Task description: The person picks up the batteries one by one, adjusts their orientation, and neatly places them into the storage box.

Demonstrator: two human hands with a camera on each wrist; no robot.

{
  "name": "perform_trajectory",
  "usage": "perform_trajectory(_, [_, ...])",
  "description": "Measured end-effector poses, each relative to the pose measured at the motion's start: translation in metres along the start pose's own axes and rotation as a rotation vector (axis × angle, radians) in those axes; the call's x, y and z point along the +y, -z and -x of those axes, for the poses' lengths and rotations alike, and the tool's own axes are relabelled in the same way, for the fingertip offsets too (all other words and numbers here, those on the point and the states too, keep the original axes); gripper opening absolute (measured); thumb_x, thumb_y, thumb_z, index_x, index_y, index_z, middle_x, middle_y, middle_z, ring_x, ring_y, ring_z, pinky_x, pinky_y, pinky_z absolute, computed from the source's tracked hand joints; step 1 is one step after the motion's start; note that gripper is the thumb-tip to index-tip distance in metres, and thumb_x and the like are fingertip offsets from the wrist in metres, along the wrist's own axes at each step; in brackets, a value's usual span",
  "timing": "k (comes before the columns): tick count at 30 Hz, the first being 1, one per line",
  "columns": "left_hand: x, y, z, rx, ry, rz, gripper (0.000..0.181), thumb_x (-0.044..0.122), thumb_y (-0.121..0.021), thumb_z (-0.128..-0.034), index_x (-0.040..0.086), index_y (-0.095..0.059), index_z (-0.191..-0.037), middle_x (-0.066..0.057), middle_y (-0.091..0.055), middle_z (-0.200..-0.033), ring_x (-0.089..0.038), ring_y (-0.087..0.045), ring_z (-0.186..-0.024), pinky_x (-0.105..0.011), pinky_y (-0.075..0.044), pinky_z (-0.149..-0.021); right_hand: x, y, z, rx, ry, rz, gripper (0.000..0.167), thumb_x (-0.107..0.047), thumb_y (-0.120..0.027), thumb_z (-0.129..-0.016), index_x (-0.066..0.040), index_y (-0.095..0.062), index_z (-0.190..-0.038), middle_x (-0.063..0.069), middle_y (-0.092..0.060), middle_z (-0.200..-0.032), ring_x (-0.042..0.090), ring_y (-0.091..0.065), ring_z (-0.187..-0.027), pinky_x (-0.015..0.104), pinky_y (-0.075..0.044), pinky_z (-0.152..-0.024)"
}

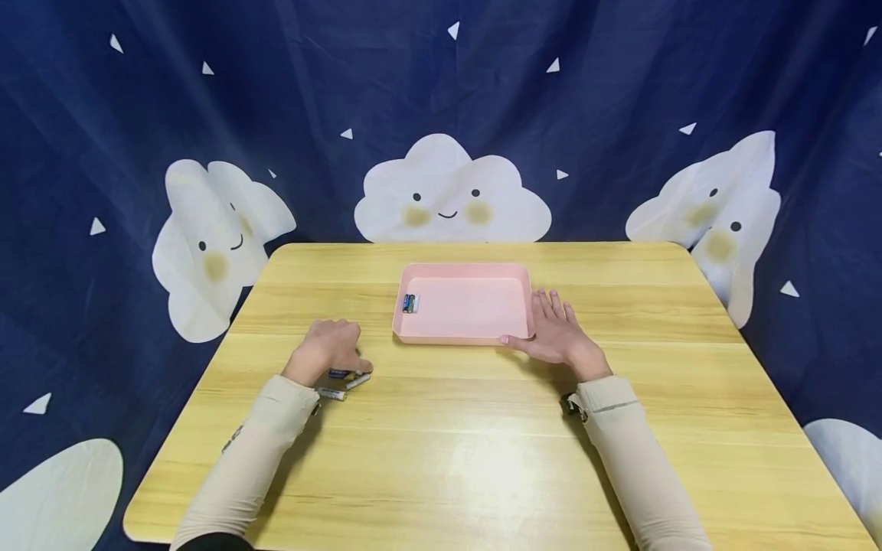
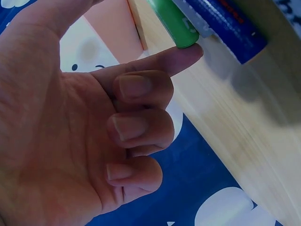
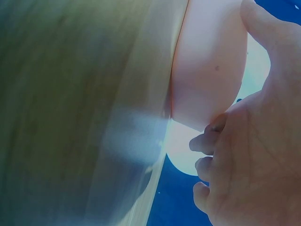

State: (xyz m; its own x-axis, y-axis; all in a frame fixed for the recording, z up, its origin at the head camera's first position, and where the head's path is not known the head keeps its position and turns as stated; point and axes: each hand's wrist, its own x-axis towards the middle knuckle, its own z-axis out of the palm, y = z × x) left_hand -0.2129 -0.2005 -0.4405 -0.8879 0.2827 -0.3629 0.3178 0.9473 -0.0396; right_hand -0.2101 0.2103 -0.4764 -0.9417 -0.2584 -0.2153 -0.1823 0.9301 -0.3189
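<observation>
My left hand (image 1: 332, 346) is over several loose batteries (image 1: 358, 380) on the table, left of the pink tray (image 1: 463, 338). In the left wrist view its index fingertip meets the end of a green battery (image 2: 181, 28), the other fingers curled in. The thumb's tip is out of that view, but the hand appears to pinch this battery. A blue battery (image 2: 230, 28) lies close by. My right hand (image 1: 554, 337) rests against the tray's near right corner, fingers extended along the right side and thumb at the front rim. Batteries (image 1: 410, 304) lie at the tray's left end.
The tray stands toward the back of a wooden table (image 1: 441, 459). One white battery (image 1: 333, 394) lies nearest me, beside the left cuff. Behind the table hangs a dark blue curtain (image 1: 310, 92) with white clouds.
</observation>
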Motion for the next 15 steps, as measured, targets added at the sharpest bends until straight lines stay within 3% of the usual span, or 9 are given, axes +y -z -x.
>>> perform_trajectory(10, [-0.0041,-0.0009,-0.0052,0.016,-0.021,0.006,0.048,0.057,-0.077,-0.0789,0.018,-0.05,-0.067,0.0,-0.053,-0.067,-0.017,-0.048,-0.058,-0.033,-0.039,-0.055,0.0014,-0.0005,-0.0009,0.0,-0.006,-0.007,0.122,-0.08,-0.046,-0.092,0.007,0.004,-0.162,0.026,0.005,-0.172,0.046,0.009,-0.16,0.061,0.003,-0.128])
perform_trajectory(15, [-0.0063,-0.0029,-0.0069,0.039,-0.04,0.015,0.052,0.058,-0.077,-0.0779,0.02,-0.047,-0.06,0.002,-0.049,-0.062,-0.015,-0.044,-0.055,-0.031,-0.036,-0.053,0.0016,-0.0007,-0.0007,-0.005,-0.008,-0.004,0.122,-0.08,-0.046,-0.092,0.007,0.005,-0.162,0.025,0.005,-0.172,0.045,0.009,-0.16,0.06,0.003,-0.128])
